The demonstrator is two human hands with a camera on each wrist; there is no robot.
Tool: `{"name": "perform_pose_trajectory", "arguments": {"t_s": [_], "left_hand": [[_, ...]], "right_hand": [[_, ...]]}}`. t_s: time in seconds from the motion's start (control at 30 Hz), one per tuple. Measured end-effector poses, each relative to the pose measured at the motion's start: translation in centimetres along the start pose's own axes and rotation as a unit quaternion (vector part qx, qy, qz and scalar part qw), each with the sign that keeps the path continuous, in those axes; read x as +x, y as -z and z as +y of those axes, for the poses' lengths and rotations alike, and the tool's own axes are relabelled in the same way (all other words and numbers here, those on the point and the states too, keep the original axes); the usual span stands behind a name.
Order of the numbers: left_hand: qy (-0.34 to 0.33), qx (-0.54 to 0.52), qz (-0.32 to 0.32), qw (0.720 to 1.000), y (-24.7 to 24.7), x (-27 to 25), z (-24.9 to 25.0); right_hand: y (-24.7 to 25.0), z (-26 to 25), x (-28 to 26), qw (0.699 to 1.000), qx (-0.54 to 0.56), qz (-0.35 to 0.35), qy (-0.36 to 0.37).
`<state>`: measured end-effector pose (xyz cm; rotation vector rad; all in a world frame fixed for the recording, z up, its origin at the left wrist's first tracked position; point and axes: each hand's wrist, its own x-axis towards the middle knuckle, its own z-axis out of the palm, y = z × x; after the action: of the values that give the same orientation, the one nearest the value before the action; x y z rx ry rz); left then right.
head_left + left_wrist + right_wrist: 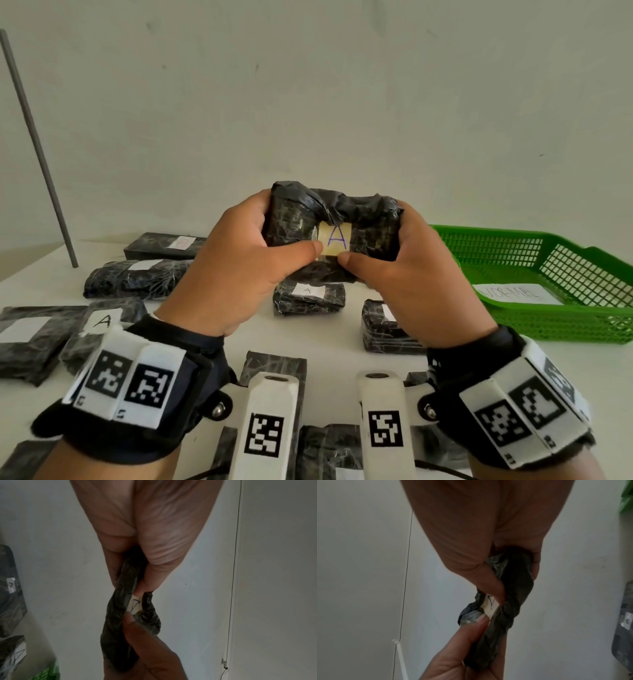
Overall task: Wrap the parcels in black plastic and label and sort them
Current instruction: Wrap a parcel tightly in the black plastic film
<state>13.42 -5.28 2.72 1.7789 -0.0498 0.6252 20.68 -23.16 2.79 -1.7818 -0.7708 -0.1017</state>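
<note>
Above the table (342,356), clear of everything on it, both hands hold one black-wrapped parcel (294,219) up toward the head camera: the left hand (239,260) curls round its left end, the right hand (411,270) round its right end, and both thumbs press the lower edge of a pale label (335,240) marked "A" on the face turned to the person. The wrist views show the same pinch from either side, each thumb tip touching the label's edge with crumpled plastic bunched around it. The main risk, as I judge it, is the label itself: the wrap under it is wrinkled and gathered along the top, so the paper may not seat flat, and a corner left proud could peel or catch when the parcel is set down. Thumbs sliding over the ink could also smear the letter, though I cannot tell whether it is dry. Squeezing hard at the ends may loosen the folded plastic there, since the top edge already looks puffed. Sorting could go wrong too. Other parcels (308,298) lie close together below, some marked "A", one farther back with a different, faint letter, and some whose labels look blank from here, so a mix-up of piles seems easy. At the right, the green basket (513,329) holds a paper slip whose writing I can only partly read, so whether this parcel belongs in it is unclear.
</note>
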Motion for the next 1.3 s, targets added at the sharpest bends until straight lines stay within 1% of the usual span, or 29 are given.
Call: {"name": "perform_pose_trajectory", "arguments": {"t_s": [0.1,0.2,0.33,0.4,0.47,0.57,0.63,0.7,0.8,0.87,0.93,1.0,1.07,1.13,1.2,1.23,1.3], "left_hand": [[-0.011,-0.009,0.0,1.0,0.0,0.0,-0.1],[-0.01,-0.024,-0.02,0.999,0.2,-0.1,0.1],[-0.022,0.001,-0.032,0.999,0.4,-0.1,0.2],[-0.015,-0.013,-0.033,0.999,0.7,0.0,0.1],[-0.001,-0.019,-0.053,0.998,0.9,0.0,0.0],[0.004,0.023,-0.086,0.996,0.9,0.0,0.1],[0.002,0.038,-0.082,0.996,0.8,-0.1,0.0],[0.008,0.019,-0.066,0.998,1.0,0.0,-0.1],[0.013,-0.041,-0.046,0.998,1.3,0.2,-0.2],[0.01,-0.068,-0.064,0.996,1.3,0.1,-0.1],[0.001,-0.063,-0.071,0.996,1.0,0.0,-0.2],[0.002,-0.063,-0.051,0.997,0.8,0.1,-0.4],[0.014,-0.087,-0.033,0.996,0.9,0.2,-0.4],[0.027,-0.129,-0.048,0.99,1.1,0.2,-0.2],[0.031,-0.151,-0.086,0.984,1.1,0.0,0.1],[0.028,-0.142,-0.093,0.985,1.1,0.0,0.1],[0.021,-0.112,-0.085,0.99,1.1,0.0,-0.1]], "right_hand": [[0.2,-0.1,0.0,1.0,0.022,-0.017,0.002],[0.7,0.0,0.1,0.999,0.032,-0.011,0.023],[0.9,0.1,0.0,0.999,0.037,-0.028,0.026],[1.1,0.1,0.0,0.998,0.039,-0.037,0.03],[1.2,0.4,0.2,0.999,0.027,-0.032,0.032],[0.8,1.1,0.4,0.999,0.009,-0.015,0.027],[0.5,1.4,0.5,1.0,0.004,-0.014,0.027],[0.5,1.4,0.5,0.999,0.025,-0.024,0.021],[0.9,1.3,0.5,0.995,0.082,-0.049,0.018],[1.2,1.3,0.6,0.994,0.101,-0.043,0.017],[1.4,1.5,0.6,0.994,0.105,-0.028,0.014],[1.5,1.6,0.8,0.994,0.113,-0.011,0.009],[1.7,1.6,0.9,0.994,0.109,-0.005,0.005],[2.1,1.7,0.9,0.994,0.105,-0.005,-0.006],[2.4,1.9,0.8,0.996,0.091,-0.006,-0.004],[2.6,1.8,0.7,0.996,0.084,-0.012,-0.004],[2.8,1.7,0.7,0.997,0.068,-0.028,-0.018]]}}
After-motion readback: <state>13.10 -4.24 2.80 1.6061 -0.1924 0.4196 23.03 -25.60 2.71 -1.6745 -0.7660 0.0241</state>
